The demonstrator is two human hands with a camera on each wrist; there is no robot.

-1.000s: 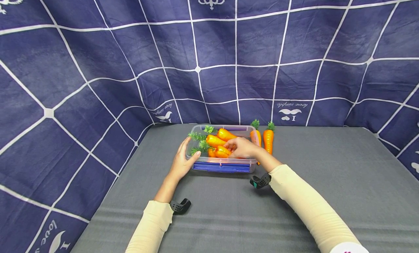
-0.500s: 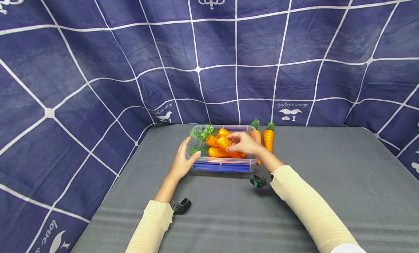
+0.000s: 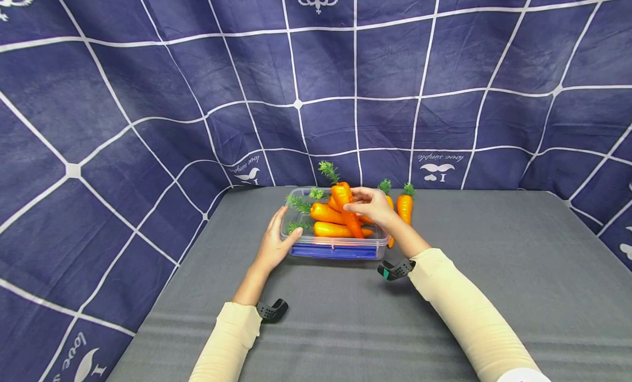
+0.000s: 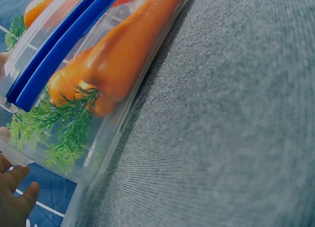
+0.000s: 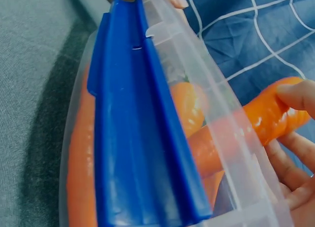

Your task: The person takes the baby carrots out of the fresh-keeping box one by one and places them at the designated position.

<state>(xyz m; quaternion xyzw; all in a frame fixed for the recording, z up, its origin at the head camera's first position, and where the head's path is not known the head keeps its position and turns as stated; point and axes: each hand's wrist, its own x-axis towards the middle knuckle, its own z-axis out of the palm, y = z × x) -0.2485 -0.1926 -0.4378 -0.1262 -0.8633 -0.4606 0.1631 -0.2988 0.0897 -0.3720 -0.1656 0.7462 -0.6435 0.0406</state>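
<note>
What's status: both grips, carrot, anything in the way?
Right grip holds carrot, tilted, leafy end up, tip inside box. Left grip at box's left end. Other carrots close by, none atop it.

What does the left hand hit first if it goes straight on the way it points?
The clear container: its left end sits right at the left hand, between thumb and fingers. Probably touching already, though depth makes exact contact hard to confirm.
</note>
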